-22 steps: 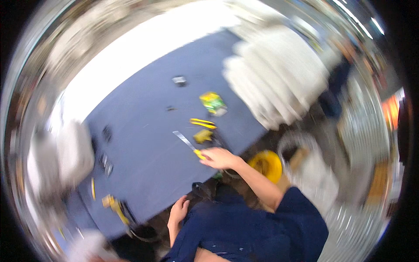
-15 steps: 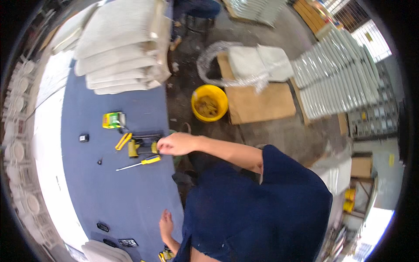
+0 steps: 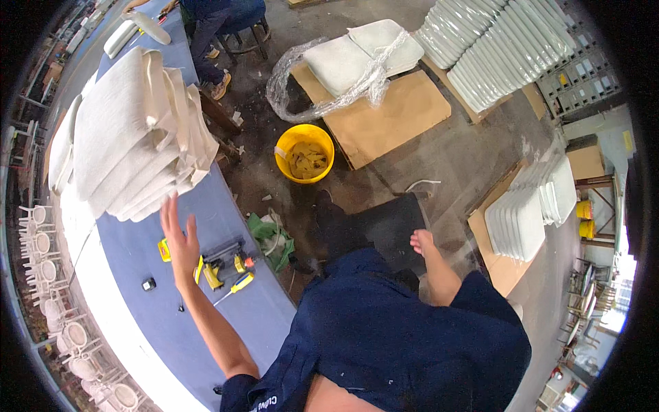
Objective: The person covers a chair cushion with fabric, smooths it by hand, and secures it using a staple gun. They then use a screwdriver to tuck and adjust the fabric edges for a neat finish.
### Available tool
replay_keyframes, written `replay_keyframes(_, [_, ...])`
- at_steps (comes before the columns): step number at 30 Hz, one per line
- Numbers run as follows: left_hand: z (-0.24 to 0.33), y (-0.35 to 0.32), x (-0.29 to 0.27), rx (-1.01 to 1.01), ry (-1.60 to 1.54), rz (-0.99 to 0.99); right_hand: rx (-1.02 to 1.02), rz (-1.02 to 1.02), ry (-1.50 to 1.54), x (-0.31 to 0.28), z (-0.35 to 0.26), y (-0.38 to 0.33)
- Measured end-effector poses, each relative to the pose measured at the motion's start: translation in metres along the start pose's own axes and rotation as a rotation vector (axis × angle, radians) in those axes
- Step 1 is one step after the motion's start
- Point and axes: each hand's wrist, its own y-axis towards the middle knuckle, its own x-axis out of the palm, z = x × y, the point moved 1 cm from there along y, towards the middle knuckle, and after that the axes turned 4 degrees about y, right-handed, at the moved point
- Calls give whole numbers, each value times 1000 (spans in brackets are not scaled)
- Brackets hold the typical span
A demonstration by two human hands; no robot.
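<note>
My left hand (image 3: 180,240) is raised over the blue-topped table (image 3: 147,319), fingers stretched out and apart, with nothing in it. Its fingertips come up to the lower edge of a stack of off-white fabric cushions (image 3: 120,144); I cannot tell whether they touch. Below the hand lie a yellow-and-black tool (image 3: 213,277), a screwdriver (image 3: 241,283) with a yellow and blue handle, and a yellow cutter knife (image 3: 198,270), partly hidden by my wrist. Off to the right, away from the table, my right hand (image 3: 421,242) is held with curled fingers and no object showing in it.
A yellow bucket (image 3: 305,172) with scraps stands on the floor beyond the table. Behind it, white cushions (image 3: 336,65) and clear plastic wrap rest on cardboard (image 3: 391,123). More cushion stacks (image 3: 515,226) stand to the right. A person (image 3: 206,34) works at the table's far end.
My right hand has left the yellow-and-black tool and swung right, off the table. The left hand has moved forward to the cushion stack. The whole view has turned.
</note>
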Motion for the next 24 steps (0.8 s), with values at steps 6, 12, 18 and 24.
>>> replay_keyframes(6, [34,191,-16,132,423,253,-78,-60,28,33,-69,51])
replay_keyframes(12, [-84,272,50,-220,1059,361,-365,-169,-271,193,-291,202])
replay_keyframes(18, [-84,277,44,-16,700,537,-790,11,-921,365,-549,314])
replay_keyframes(24, [-77,268,32,-86,992,348,-1002,188,-1364,489,-706,389])
